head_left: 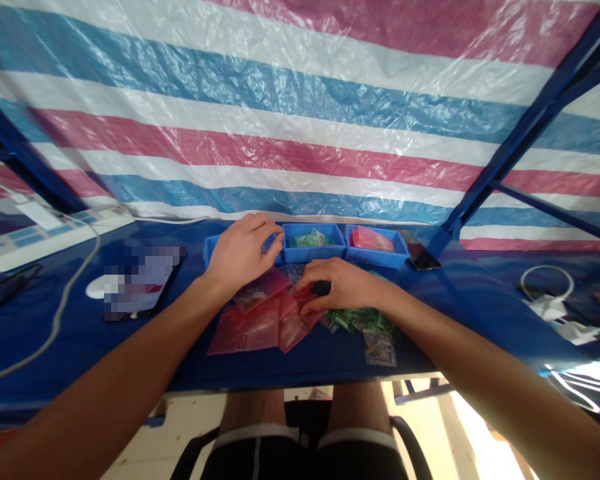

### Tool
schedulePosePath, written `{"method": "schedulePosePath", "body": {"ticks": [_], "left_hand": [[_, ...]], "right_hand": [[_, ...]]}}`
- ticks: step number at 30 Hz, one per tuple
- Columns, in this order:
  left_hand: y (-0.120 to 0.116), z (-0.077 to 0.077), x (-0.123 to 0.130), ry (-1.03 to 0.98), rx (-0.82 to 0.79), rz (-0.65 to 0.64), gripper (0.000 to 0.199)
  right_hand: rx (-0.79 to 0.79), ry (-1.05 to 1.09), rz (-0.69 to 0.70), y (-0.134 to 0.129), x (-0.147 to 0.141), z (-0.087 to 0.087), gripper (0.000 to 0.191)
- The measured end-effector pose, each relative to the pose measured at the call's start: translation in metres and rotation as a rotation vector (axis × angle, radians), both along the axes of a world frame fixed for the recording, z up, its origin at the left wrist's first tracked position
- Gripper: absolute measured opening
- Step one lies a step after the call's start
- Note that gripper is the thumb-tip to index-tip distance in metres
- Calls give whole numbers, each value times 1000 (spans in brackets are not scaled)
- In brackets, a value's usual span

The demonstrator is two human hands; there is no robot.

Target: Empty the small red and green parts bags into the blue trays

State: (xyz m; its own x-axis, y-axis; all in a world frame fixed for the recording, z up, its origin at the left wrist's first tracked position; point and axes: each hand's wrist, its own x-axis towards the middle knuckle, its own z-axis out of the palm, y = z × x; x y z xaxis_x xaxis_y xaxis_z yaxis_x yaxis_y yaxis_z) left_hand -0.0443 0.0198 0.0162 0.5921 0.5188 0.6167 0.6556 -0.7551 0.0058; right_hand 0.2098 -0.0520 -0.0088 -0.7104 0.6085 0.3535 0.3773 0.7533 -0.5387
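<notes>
My left hand (245, 250) is over the left blue bin (208, 248), its fingers bent and curled at the bin's right side; whatever they hold is hidden. Below it, pink plastic bags (250, 327) lie overlapping on the blue table. My right hand (333, 287) is at the right end of these bags, thumb and fingers curved around a gap with a small black item (321, 288) showing in it. Green and clear small bags (350, 319) lie partly under my right hand. The middle bin (314, 253) holds green and clear bags, the right bin (377, 259) pink ones.
A phone (153, 280) and a white round object (103, 287) lie on the left, near a white cable (75, 287). Another dark phone (420, 253) is beside the right bin. White chargers (550, 307) with cables are at the far right. Striped sheeting hangs behind.
</notes>
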Motion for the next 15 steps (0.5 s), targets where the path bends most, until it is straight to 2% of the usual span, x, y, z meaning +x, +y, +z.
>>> {"method": "schedulePosePath", "body": {"ticks": [3, 6, 12, 15], "left_hand": [[-3, -4, 7, -12, -8, -200, 24], [-6, -9, 13, 0, -24, -315, 24], [-4, -13, 15, 18, -28, -344, 34], [-3, -13, 13, 11, -51, -342, 46]], "right_hand": [[-40, 92, -8, 3, 5, 1, 20], [-28, 161, -60, 7, 12, 1, 17], [49, 353, -234, 16, 18, 1, 22], [28, 440, -325, 18, 18, 3, 25]]}}
